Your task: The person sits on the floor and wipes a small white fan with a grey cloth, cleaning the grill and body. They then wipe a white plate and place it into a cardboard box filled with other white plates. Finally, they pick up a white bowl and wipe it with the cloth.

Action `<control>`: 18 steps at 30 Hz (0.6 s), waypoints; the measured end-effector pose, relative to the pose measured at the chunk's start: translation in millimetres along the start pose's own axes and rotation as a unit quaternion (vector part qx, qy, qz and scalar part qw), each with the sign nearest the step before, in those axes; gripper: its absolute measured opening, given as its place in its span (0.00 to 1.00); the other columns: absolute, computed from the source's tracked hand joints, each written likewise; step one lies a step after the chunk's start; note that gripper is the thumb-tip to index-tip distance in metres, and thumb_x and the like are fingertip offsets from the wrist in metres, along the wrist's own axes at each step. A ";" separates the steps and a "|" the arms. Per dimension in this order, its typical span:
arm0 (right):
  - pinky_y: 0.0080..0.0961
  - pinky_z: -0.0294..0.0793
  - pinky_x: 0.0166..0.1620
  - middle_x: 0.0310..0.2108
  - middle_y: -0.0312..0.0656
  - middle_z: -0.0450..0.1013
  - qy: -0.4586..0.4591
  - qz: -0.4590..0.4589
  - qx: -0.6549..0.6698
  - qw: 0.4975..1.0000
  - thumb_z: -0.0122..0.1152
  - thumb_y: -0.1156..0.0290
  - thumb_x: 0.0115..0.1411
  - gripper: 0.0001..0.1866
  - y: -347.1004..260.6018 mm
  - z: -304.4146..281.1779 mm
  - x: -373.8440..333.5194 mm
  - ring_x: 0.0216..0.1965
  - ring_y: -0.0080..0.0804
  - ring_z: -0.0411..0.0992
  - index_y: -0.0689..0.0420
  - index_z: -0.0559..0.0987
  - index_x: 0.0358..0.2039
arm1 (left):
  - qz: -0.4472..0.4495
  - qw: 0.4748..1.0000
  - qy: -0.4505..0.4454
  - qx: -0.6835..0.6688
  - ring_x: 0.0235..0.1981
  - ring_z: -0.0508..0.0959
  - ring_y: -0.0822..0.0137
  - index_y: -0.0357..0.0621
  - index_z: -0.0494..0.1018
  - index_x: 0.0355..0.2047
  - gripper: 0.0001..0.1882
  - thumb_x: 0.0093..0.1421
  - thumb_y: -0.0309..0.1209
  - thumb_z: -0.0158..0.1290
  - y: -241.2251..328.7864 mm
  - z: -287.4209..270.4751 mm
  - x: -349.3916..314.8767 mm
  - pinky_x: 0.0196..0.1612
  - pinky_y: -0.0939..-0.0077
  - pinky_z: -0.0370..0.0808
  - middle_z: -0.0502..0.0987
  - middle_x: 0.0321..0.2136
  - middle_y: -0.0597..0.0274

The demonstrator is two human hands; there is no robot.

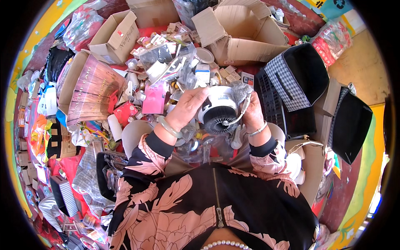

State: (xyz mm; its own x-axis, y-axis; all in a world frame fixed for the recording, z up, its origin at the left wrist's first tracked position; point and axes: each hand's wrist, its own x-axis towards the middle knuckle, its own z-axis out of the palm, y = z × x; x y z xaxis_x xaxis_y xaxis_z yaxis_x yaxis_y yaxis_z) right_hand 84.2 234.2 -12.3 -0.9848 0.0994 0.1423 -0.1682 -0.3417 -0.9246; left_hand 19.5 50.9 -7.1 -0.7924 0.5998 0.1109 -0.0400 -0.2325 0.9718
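Note:
Both my hands hold a round white device with black radial fins (221, 118) in front of me; its exact kind I cannot make out. My left hand (185, 109) grips its left side, the thumb along the white upper part. On the other side, my right hand (252, 111) is closed around the edge, with a pale cord (245, 107) running by the fingers and down over the fins. A grey fuzzy bundle (241, 91) sits against the device near the right fingertips. Just left of my left hand lies a pink flat packet (154, 98).
A heap of small boxes and plastic pieces (166, 54) spreads beyond my hands. Cardboard boxes stand at the far left (116, 36) and far right (254, 48). Black bins with houndstooth trim (288, 81) are at right. An open pink-printed carton (93, 89) stands at left.

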 end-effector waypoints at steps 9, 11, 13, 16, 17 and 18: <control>0.22 0.70 0.43 0.40 0.42 0.71 0.056 0.156 0.031 0.986 0.63 0.65 0.49 0.26 29.5 -8.8 13.0 0.42 0.29 0.69 0.63 0.67 0.46 | 0.194 0.932 0.051 0.303 0.14 0.70 0.59 0.33 0.72 0.24 0.17 0.60 0.37 0.46 -3.9 4.5 0.7 0.19 0.71 0.65 0.69 0.13 0.51; 0.23 0.70 0.44 0.40 0.41 0.71 -0.006 0.061 -0.216 0.974 0.65 0.66 0.48 0.26 29.8 -7.7 12.4 0.42 0.28 0.69 0.62 0.69 0.45 | 0.157 0.943 0.053 0.290 0.13 0.69 0.61 0.33 0.73 0.25 0.18 0.60 0.38 0.46 -6.5 3.6 -2.1 0.19 0.72 0.64 0.68 0.12 0.53; 0.22 0.70 0.44 0.40 0.40 0.71 -0.030 0.022 -0.106 0.994 0.66 0.66 0.47 0.26 17.9 3.7 13.3 0.42 0.26 0.69 0.62 0.70 0.45 | 0.118 0.957 0.054 0.260 0.12 0.63 0.70 0.32 0.72 0.25 0.19 0.61 0.39 0.45 -12.4 -1.9 -4.2 0.17 0.75 0.61 0.65 0.10 0.60; 0.20 0.69 0.44 0.40 0.39 0.72 -0.065 0.029 0.101 0.992 0.66 0.68 0.47 0.24 -6.1 11.6 5.7 0.41 0.24 0.70 0.62 0.71 0.44 | 0.078 0.983 0.058 0.158 0.13 0.59 0.76 0.31 0.72 0.24 0.20 0.61 0.39 0.44 -5.7 -2.2 -5.2 0.16 0.78 0.58 0.63 0.10 0.68; 0.20 0.69 0.44 0.39 0.38 0.72 -0.026 0.132 0.050 0.990 0.67 0.70 0.46 0.24 -7.6 5.2 9.1 0.39 0.25 0.71 0.62 0.71 0.44 | 0.062 0.990 0.037 0.123 0.14 0.59 0.79 0.30 0.71 0.24 0.21 0.62 0.39 0.44 -8.1 -6.2 -4.7 0.17 0.80 0.57 0.63 0.11 0.71; 0.21 0.69 0.44 0.39 0.38 0.72 -0.039 0.158 0.086 0.983 0.67 0.70 0.46 0.24 -10.1 0.9 8.7 0.39 0.25 0.71 0.62 0.71 0.44 | 0.068 0.989 0.027 0.130 0.14 0.60 0.79 0.31 0.71 0.24 0.21 0.62 0.39 0.44 -9.2 -8.6 -5.4 0.17 0.80 0.57 0.63 0.11 0.71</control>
State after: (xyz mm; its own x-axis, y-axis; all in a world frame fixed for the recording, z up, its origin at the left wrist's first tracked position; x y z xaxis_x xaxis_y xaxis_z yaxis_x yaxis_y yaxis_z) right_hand 77.3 237.7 -1.4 -0.9883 -0.1064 -0.1089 0.1477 -0.4975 -0.8548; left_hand 18.9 43.2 -18.4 -0.8112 0.5332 0.2400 0.2215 -0.0996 0.9701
